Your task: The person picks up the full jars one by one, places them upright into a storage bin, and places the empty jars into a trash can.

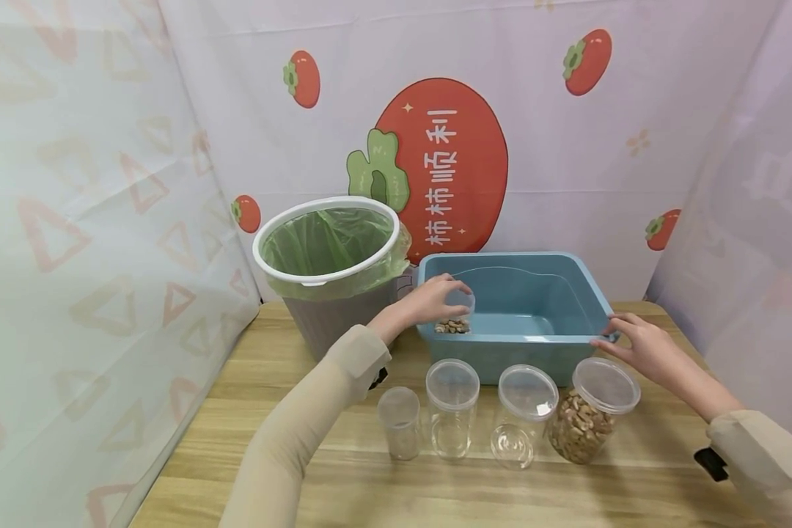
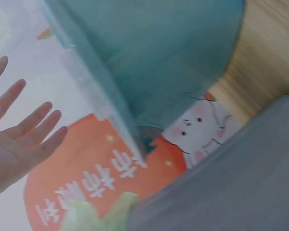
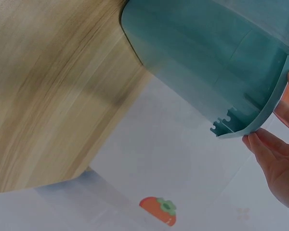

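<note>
A blue plastic tub (image 1: 515, 339) stands at the back of the wooden table (image 1: 237, 381). Inside its left front corner sits a small clear jar (image 1: 460, 312) with nuts at the bottom. My left hand (image 1: 450, 293) reaches over the tub's rim and lies against that jar. In the left wrist view its fingers (image 2: 36, 127) are straight and spread beside the tub (image 2: 159, 57). My right hand (image 1: 612, 330) pinches the tub's right front corner. The right wrist view shows the rim (image 3: 260, 115) between its fingers (image 3: 272, 154).
A grey bin (image 1: 330, 323) with a white ring and green liner stands left of the tub. In front of the tub is a row of clear lidded jars: a small one (image 1: 399, 422), an upright one (image 1: 452, 407), a tilted one (image 1: 524, 414) and one full of nuts (image 1: 590, 418). Cloth walls enclose the table.
</note>
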Demonstrator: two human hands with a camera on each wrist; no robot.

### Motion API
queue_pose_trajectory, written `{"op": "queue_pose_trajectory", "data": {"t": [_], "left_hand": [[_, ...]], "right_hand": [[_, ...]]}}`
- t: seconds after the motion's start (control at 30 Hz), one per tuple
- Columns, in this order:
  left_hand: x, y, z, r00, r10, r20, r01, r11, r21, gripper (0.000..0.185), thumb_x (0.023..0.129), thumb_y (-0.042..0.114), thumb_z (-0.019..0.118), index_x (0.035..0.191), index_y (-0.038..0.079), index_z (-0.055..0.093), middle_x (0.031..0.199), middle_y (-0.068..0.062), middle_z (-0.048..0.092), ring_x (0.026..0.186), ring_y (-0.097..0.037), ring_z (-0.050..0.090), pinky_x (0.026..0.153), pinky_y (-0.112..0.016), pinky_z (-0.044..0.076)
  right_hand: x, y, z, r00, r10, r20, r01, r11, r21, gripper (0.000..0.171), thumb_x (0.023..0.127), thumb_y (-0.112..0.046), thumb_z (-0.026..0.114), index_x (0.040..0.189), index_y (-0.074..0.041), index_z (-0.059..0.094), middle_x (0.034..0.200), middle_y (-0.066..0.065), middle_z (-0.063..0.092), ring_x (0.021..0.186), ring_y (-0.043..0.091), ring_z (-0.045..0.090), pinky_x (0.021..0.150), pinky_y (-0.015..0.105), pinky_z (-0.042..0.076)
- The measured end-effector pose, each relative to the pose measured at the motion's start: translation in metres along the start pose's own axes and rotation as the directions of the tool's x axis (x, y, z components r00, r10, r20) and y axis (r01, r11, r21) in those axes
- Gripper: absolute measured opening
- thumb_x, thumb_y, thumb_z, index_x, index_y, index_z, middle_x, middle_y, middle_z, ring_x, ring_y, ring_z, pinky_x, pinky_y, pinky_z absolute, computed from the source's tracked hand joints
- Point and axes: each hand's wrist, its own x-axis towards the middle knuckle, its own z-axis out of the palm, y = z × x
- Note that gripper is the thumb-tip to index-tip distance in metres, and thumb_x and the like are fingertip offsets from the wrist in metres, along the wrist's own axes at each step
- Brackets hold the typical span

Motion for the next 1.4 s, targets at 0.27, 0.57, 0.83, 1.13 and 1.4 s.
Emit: {"op": "queue_pose_trajectory", "data": {"t": [0.27,0.57,0.83,1.13,1.4], "left_hand": [[-0.017,0.026,-0.009,1.000,0.007,-0.025,-0.008,0.999,-0.039,0.040,0.086,0.030,0.057,0.121,0.012,0.053,0.118,-0.008,0.050,0.104,-0.020,0.049,0.084,-0.028,0.043],[-0.030,0.054,0.000,0.994,0.078,-0.071,-0.078,0.997,0.003,0.039,0.086,0.033,0.056,0.121,0.015,0.054,0.117,-0.004,0.050,0.107,-0.014,0.048,0.086,-0.024,0.041],[-0.036,0.079,0.015,0.986,0.154,-0.067,-0.154,0.988,-0.004,0.040,0.086,0.034,0.055,0.122,0.016,0.053,0.118,-0.003,0.050,0.108,-0.013,0.048,0.085,-0.021,0.041],[-0.028,0.101,0.041,0.961,0.262,-0.086,-0.262,0.965,0.021,0.039,0.086,0.034,0.056,0.121,0.016,0.053,0.117,0.000,0.050,0.108,-0.007,0.046,0.087,-0.012,0.036],[-0.022,0.121,0.061,0.954,0.294,-0.051,-0.291,0.955,0.057,0.040,0.087,0.036,0.053,0.123,0.018,0.052,0.122,0.001,0.047,0.109,-0.006,0.043,0.087,-0.010,0.033]], "right_hand": [[0.002,0.000,-0.001,1.000,-0.018,0.008,0.018,1.000,-0.001,0.020,0.074,-0.022,0.069,0.076,-0.006,0.057,0.097,0.029,0.053,0.069,0.040,0.056,0.054,0.045,0.046],[0.003,0.000,0.000,1.000,-0.022,-0.005,0.022,1.000,0.006,0.026,0.071,-0.021,0.072,0.080,0.001,0.062,0.097,0.031,0.053,0.068,0.039,0.057,0.053,0.044,0.046],[0.002,0.000,-0.001,0.999,-0.024,-0.028,0.025,1.000,0.009,0.030,0.070,-0.022,0.073,0.081,0.004,0.063,0.098,0.032,0.052,0.070,0.041,0.056,0.053,0.045,0.046],[0.001,0.001,-0.001,1.000,0.006,0.005,-0.006,1.000,0.018,0.030,0.072,-0.022,0.071,0.083,0.004,0.063,0.100,0.032,0.051,0.074,0.043,0.056,0.056,0.047,0.046],[0.001,0.002,-0.002,0.999,0.012,0.035,-0.013,1.000,0.018,0.034,0.073,-0.022,0.071,0.088,0.007,0.062,0.102,0.033,0.050,0.075,0.043,0.056,0.056,0.046,0.047]]}}
